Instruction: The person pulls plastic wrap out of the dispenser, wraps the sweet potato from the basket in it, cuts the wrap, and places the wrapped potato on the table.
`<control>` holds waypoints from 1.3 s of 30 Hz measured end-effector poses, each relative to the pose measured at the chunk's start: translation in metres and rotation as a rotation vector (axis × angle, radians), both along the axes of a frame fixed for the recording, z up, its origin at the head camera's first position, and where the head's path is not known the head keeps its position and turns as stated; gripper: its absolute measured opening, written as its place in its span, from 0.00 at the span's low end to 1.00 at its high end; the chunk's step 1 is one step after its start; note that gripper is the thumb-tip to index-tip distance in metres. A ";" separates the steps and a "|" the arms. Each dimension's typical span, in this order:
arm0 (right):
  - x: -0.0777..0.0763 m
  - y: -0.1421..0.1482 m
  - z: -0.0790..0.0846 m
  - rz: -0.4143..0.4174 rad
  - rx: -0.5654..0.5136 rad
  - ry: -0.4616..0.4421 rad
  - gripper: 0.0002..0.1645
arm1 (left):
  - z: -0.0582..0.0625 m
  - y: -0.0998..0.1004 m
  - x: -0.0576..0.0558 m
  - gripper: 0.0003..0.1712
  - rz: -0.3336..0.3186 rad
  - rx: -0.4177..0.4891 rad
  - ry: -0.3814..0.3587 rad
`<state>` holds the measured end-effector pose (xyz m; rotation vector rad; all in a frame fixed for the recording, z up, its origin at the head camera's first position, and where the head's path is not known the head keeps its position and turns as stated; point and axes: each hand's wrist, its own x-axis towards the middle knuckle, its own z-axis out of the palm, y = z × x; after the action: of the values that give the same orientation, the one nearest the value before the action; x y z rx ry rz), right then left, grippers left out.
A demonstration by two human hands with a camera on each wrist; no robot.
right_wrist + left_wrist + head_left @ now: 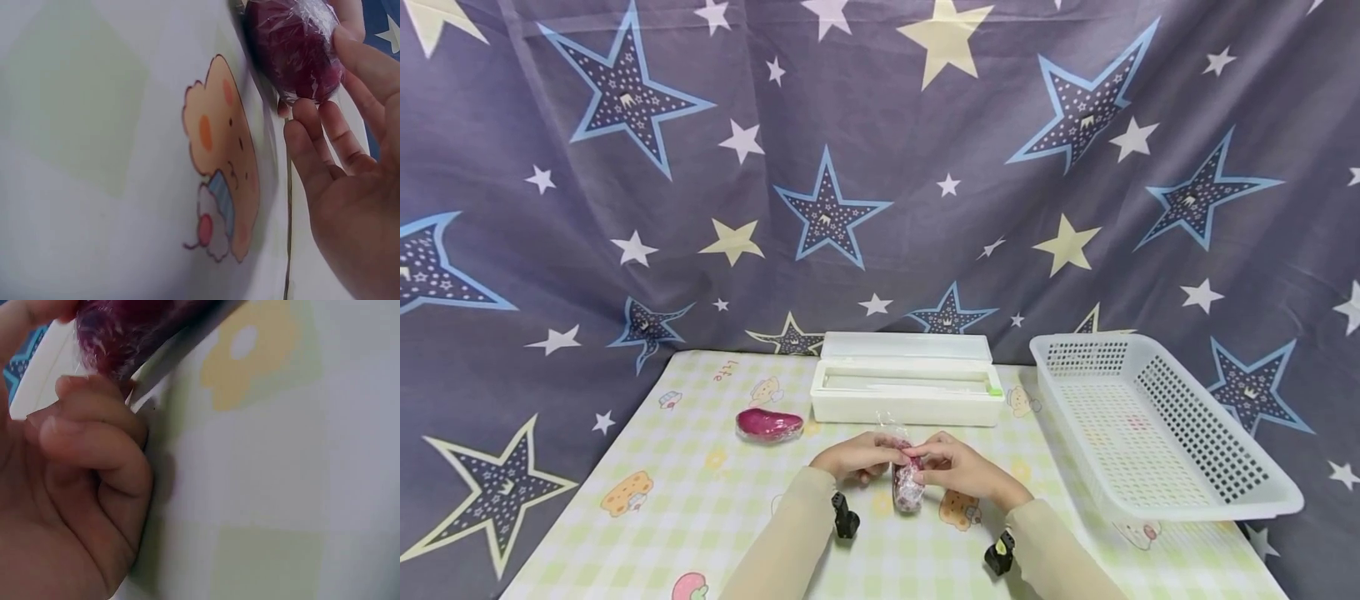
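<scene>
A purple-red sweet potato (908,485) wrapped in clear cling film lies between both hands at the front middle of the table, film standing loose at its far end. My left hand (867,457) pinches its far part from the left; in the left wrist view the other fingers (94,447) are curled beside it. From the right, my right hand (962,468) holds it with thumb and fingers, also seen in the right wrist view around the wrapped sweet potato (297,50). A second film-wrapped sweet potato (769,425) lies to the left, apart from the hands.
Behind the hands stands a long white cling film box (906,410), its lid (906,346) raised. On the right is a white perforated plastic basket (1206,498). A checked cloth (647,550) covers the table, with a star-patterned curtain (880,117) behind.
</scene>
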<state>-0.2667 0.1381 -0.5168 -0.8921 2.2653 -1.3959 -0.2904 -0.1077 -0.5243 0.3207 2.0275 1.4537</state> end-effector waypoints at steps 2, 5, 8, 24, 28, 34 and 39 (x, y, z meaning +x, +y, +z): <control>0.000 0.001 0.000 0.004 0.011 0.018 0.24 | 0.000 0.000 -0.002 0.28 0.007 0.015 -0.032; 0.000 0.002 0.000 0.005 0.021 0.037 0.25 | 0.000 0.000 -0.003 0.30 0.019 0.025 -0.061; 0.001 0.003 -0.001 0.016 0.022 0.033 0.25 | 0.001 -0.001 -0.002 0.32 0.017 0.036 -0.070; 0.000 0.002 -0.002 -0.023 0.045 0.013 0.24 | 0.000 0.000 0.005 0.39 0.034 0.039 -0.012; 0.004 0.001 0.003 -0.044 0.040 0.044 0.23 | 0.002 0.002 0.008 0.36 0.010 -0.015 0.074; 0.007 -0.001 0.001 -0.112 0.010 -0.025 0.24 | 0.002 0.003 0.013 0.35 -0.003 -0.062 0.153; 0.003 -0.001 -0.005 -0.149 0.012 -0.050 0.38 | 0.000 0.004 0.019 0.29 0.037 -0.056 0.161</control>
<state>-0.2639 0.1371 -0.5220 -0.6895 2.3410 -1.4476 -0.2718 -0.1040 -0.5239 0.3904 2.2087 1.4302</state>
